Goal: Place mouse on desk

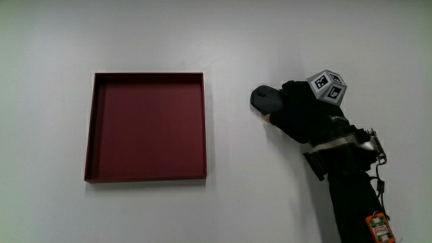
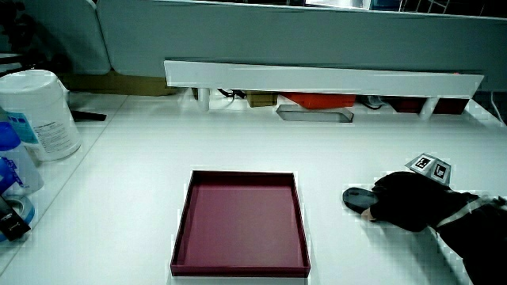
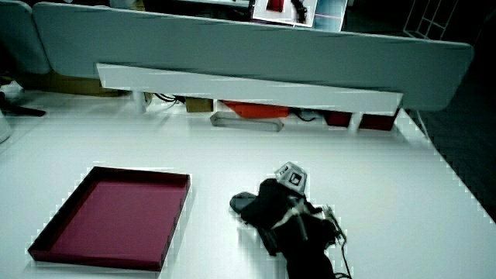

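Note:
A dark grey mouse lies on the white desk beside the dark red tray. The gloved hand rests over the part of the mouse farthest from the tray, fingers curled onto it. In both side views the mouse sits flat on the desk, poking out from under the hand. The patterned cube shows on the back of the hand. The tray has nothing in it.
A low white shelf runs along the partition. White wipe canisters and a bottle stand at the desk's edge, apart from the tray. The forearm reaches back toward the person.

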Tool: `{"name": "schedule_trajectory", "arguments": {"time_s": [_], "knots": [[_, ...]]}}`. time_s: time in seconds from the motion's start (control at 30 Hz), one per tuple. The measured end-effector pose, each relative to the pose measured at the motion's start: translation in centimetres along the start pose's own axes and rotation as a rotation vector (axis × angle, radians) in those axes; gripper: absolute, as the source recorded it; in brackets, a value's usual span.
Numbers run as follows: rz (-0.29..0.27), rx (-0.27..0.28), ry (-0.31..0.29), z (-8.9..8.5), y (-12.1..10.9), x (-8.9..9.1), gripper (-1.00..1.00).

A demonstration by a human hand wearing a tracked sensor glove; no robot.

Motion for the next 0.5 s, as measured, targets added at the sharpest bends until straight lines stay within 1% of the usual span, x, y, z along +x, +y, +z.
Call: {"name": "schedule_trajectory", "arguments": {"time_s": [0.03, 0.07, 0.1, 0.17, 0.2, 0.23, 0.27, 0.3, 0.33, 0.4, 0.43, 0.47, 0.5], "knots": [[-0.021, -0.012, -0.012, -0.2, 0.2, 0.4, -0.52], [-0.024, -0.022, -0.008, -0.2, 0.1, 0.5, -0.57], [-0.026, -0.022, -0.021, -0.2, -0.1, 0.6, -0.61], [0.004, -0.003, -0.018, 0.4, -1.2, -0.2, -0.70], [0.007, 0.014, -0.036, 0.6, -1.6, -0.5, -0.74], [0.025, 0.026, -0.060, 1.0, -2.3, -1.3, -0.78], [0.039, 0.027, -0.064, 1.3, -3.0, -1.9, -0.83], [0.065, 0.035, -0.079, 1.7, -3.9, -2.8, -0.87], [0.078, 0.024, -0.086, 1.9, -4.5, -3.4, -0.91], [0.114, 0.031, -0.143, 2.0, -6.2, -4.9, -1.00], [0.136, 0.023, -0.146, 1.9, -7.0, -5.5, -1.00], [0.177, -0.001, -0.182, 2.2, -8.4, -7.0, -1.00], [0.212, 0.040, -0.218, 1.9, -9.2, -7.5, -1.00]]}}
